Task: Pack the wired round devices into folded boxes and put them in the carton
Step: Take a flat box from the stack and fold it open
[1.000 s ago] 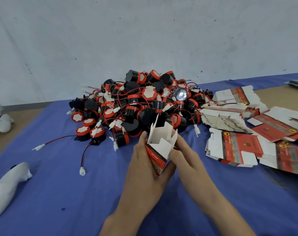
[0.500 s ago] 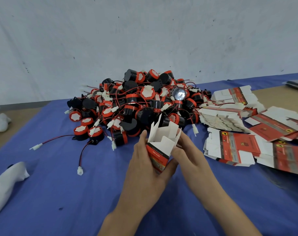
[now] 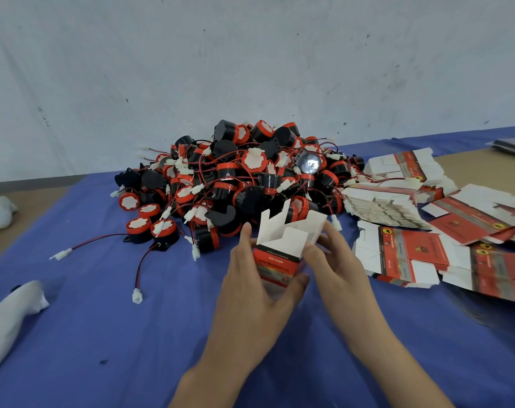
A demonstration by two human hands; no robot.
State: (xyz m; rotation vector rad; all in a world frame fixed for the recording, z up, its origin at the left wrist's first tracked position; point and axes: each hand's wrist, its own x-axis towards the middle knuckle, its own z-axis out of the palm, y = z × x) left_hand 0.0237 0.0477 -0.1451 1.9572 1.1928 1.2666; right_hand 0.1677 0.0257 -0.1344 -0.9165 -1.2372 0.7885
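Red-and-white box (image 3: 275, 265) is held upright above the blue cloth (image 3: 103, 334), just in front of the pile of wired round devices (image 3: 238, 178). The left hand (image 3: 250, 293) grips its body, fingers curled round it. The right hand (image 3: 338, 266) pinches the open white flaps (image 3: 282, 231) at the right side. Flat box blanks (image 3: 412, 254) lie further right.

A blue cloth (image 3: 103, 334) is covering the table, with tan tabletop (image 3: 480, 166) showing at the far corners. A scuffed white wall (image 3: 250, 69) is rising behind. A white bundle (image 3: 12, 316) is lying near left, a second white lump (image 3: 0, 212) is sitting farther back, and something dark (image 3: 512, 145), possibly plastic sheeting, is lying far right.
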